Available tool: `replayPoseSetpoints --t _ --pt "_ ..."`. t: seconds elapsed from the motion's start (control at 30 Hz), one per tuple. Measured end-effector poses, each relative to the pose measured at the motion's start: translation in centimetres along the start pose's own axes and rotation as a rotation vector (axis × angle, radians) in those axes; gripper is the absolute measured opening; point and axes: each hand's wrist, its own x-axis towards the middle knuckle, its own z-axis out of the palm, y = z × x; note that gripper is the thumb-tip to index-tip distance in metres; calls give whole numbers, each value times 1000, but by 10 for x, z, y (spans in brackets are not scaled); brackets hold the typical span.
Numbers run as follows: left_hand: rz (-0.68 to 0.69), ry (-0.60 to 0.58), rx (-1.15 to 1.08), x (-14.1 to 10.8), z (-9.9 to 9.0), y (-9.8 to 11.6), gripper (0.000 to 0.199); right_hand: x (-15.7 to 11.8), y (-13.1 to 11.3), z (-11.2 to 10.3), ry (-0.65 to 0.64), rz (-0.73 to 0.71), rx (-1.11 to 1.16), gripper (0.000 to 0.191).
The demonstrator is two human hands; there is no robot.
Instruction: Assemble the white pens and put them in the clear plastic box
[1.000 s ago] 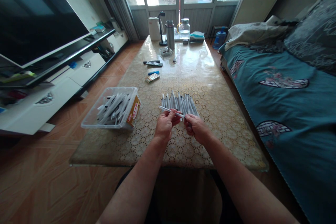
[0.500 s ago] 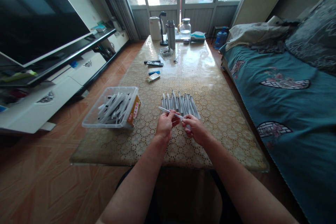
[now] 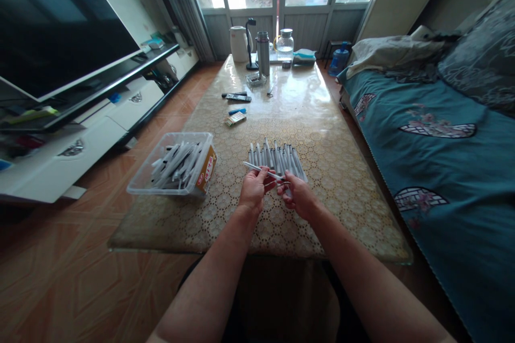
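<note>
My left hand (image 3: 253,187) pinches a slim white pen (image 3: 253,166) near its middle, tilted down to the right. At the pen's right end, the fingers of my right hand (image 3: 294,192) are closed on it; a small pale piece shows under them, too small to make out. Just beyond both hands, a row of several white-and-grey pens (image 3: 277,154) lies on the patterned table cover. To the left stands a clear plastic box (image 3: 139,185) filled with more pens (image 3: 181,163).
Farther up the table (image 3: 350,198) lie a small carton (image 3: 235,119), a blue item (image 3: 237,111) and remotes (image 3: 236,97). A glass ashtray (image 3: 256,80), a steel flask (image 3: 263,53), a kettle (image 3: 240,44) and a glass jug (image 3: 286,45) stand toward the far end.
The fingers of my right hand have shifted slightly at the pen's right end. My left hand keeps its hold, and the pens on the table have not moved.
</note>
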Motion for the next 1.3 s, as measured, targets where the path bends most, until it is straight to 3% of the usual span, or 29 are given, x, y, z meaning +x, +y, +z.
replayPoseSetpoints --t 0.23,0.4,0.6,0.7,0.8,1.0,1.13,1.2,1.3 --pt "15 12 -33 -1 1 1 12 3 3 0 -7 -120 -90 33" --pt "65 102 -68 2 1 5 12 -1 1 2 9 -226 -53 30" --pt "134 69 -18 1 2 6 22 -6 -9 4 -48 -41 152 27" --pt "207 7 55 -2 5 4 25 -5 -8 3 -73 -2 102 20" --pt "240 12 51 -1 4 6 23 -6 -7 0 -117 -5 -22 24" --pt "166 244 -250 15 -16 28 8 -18 -31 -30 -313 96 -373 25" --pt "78 374 -414 19 -25 38 5 -24 -55 -56 -251 22 -432 26" --pt "49 340 -416 14 -20 35 4 -24 -59 -58 -173 -53 -369 28" --pt "-44 121 -326 1 -4 20 12 -19 -49 -44 -107 -149 -298 29"
